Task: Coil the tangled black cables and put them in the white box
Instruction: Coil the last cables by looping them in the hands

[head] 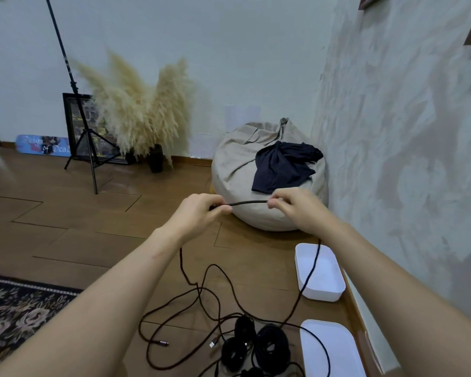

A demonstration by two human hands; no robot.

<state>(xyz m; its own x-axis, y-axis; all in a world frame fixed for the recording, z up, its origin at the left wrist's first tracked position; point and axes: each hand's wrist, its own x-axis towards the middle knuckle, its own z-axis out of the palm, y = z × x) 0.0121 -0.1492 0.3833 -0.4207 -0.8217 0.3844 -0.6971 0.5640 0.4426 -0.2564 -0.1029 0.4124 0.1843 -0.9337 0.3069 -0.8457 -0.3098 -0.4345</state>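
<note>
A black cable [249, 203] is stretched taut between both hands at chest height. My left hand [199, 212] pinches one end of that stretch; my right hand [297, 209] pinches the other. From each hand the cable hangs down to the wooden floor, where loose loops [201, 295] spread out. Several coiled black bundles [259, 344] lie on the floor below. The open white box [335, 291] sits on the floor by the right wall, with the hanging cable passing in front of it.
A white lid [335, 349] lies flat near the bottom right. A beige bean bag [237, 170] with dark cloth on it stands beyond my hands. A tripod [89, 148], pampas grass in a vase [155, 159] and a patterned rug [17, 314] are to the left.
</note>
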